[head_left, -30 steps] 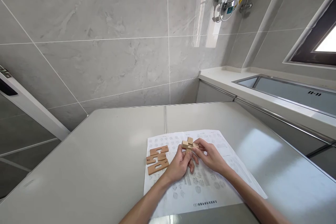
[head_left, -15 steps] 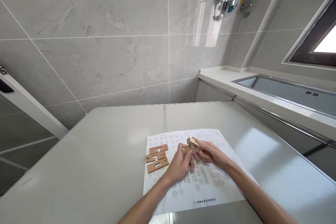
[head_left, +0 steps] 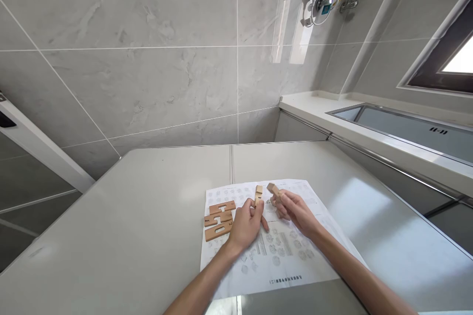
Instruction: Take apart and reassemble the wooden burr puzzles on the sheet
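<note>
My left hand (head_left: 247, 224) is closed on a small pale wooden puzzle block (head_left: 259, 192), held upright between thumb and fingers. A short gap to the right, my right hand (head_left: 295, 210) pinches another pale wooden block (head_left: 274, 189), tilted up to the left. Both hands are over a printed sheet (head_left: 288, 261) covered with small line drawings. Left of my left hand, flat brown wooden pieces lie in a stack of rows: a top piece with a notch (head_left: 216, 208), a middle piece (head_left: 212, 219) and a lower piece with an oval slot (head_left: 212, 233).
The sheet lies on a pale grey table (head_left: 166, 226) with a seam down its middle. A tiled wall (head_left: 166, 83) rises behind it. At the right stands a white counter (head_left: 310, 108) with an inset sink (head_left: 410, 128). A white frame (head_left: 48, 142) leans at the left.
The two wooden blocks, held together before, are now apart, one in each hand. My left hand has shifted slightly left, and its block now stands upright.
</note>
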A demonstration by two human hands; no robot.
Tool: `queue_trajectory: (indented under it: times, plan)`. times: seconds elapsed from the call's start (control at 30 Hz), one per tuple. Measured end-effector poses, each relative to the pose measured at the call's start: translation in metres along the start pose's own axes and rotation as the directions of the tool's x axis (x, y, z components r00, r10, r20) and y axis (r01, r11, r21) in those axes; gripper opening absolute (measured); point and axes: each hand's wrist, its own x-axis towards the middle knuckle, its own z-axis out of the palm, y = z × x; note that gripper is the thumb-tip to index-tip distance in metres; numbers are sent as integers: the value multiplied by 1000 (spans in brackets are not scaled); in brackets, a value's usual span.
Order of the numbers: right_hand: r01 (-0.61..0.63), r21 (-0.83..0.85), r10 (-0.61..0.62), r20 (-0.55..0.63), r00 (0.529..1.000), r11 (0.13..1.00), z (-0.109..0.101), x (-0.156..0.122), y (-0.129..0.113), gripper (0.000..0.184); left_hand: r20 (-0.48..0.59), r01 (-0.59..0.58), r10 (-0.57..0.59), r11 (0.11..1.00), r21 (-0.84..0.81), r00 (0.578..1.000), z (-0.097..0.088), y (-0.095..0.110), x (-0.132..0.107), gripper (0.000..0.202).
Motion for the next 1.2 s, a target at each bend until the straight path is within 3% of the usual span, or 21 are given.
queue_trajectory:
  times: [0.07,0.17,0.33,0.5,0.77,1.07,1.2]
  plan:
    - [3,22,0,-139,990,1000,-4,4,2,57,-50,-24,34,984,178,998,2,0,-2,41]
    - [-17,-22,10,-280,960,1000,-9,8,5,55,-101,-47,104,891,452,990,7,-3,-5,37]
    - [-99,-156,37,-357,933,983,-6,8,7,54,-50,-140,222,757,638,974,9,-10,-5,40]
    - [-104,-231,39,-270,962,967,-1,7,7,58,32,-225,264,744,629,964,6,-11,-5,53]
    - [-25,-433,-31,-121,992,901,3,5,13,53,171,-401,372,725,560,912,9,-15,-10,38]
    - [6,-500,-96,-156,983,866,7,5,20,50,213,-463,418,704,539,883,8,-17,-9,39]
    - [-27,-476,-75,-195,978,879,6,5,20,52,174,-451,426,728,517,888,8,-14,-9,38]
